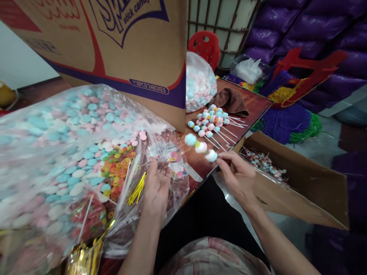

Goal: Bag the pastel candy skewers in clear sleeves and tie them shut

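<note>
My right hand (236,175) pinches the lower end of a candy skewer (201,147), strung with blue, pink and white candies and small gummy rings. The skewer is slightly blurred and tilts up to the left above the table edge. Over clear printed plastic bags (177,162) is my left hand (157,183), palm up, with its fingers apart and slightly curled. Whether it touches the plastic is unclear. Just left of it lie gold twist ties (137,189), white sticks (125,185) and colourful gummy rings (117,164). A pile of finished skewers (210,120) rests beyond my right hand.
Loose pastel candies (77,173) spill from a large clear bag on the left. Behind it stands a tall carton (137,57). A second candy bag (200,84) and a brown cloth (231,101) sit farther back. At right, an open box (309,191) contains several skewers.
</note>
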`<state>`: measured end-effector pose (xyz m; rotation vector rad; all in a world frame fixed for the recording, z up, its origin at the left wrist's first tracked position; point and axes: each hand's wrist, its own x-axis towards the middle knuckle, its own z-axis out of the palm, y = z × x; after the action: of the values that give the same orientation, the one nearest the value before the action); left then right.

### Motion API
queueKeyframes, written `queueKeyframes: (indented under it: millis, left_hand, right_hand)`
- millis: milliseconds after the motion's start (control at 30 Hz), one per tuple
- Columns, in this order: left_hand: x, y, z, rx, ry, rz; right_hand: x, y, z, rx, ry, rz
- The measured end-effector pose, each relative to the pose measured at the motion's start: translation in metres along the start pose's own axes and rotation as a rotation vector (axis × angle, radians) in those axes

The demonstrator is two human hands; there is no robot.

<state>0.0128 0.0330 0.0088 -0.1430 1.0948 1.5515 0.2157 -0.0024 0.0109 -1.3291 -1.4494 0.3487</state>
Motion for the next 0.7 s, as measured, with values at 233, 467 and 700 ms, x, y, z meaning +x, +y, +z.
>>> queueKeyframes:
  millis: [233, 467, 700]
  left_hand:
    - [-0.002, -0.004, -0.003, -0.013, -0.068, 0.100]
    - [-0.006, -0.004, -0.008, 0.065, -0.180, 0.227]
    - [-0.009, -0.012, -0.012, 0.239, -0.270, 0.395]
  right_hand:
    - [-0.022, -0.013, -0.017, -0.085, -0.087, -0.235]
    - [-0.023, -0.011, -0.030, -0.296, -0.176, -0.438]
    - [-0.025, -0.015, -0.030, -0.189, -0.278, -0.285]
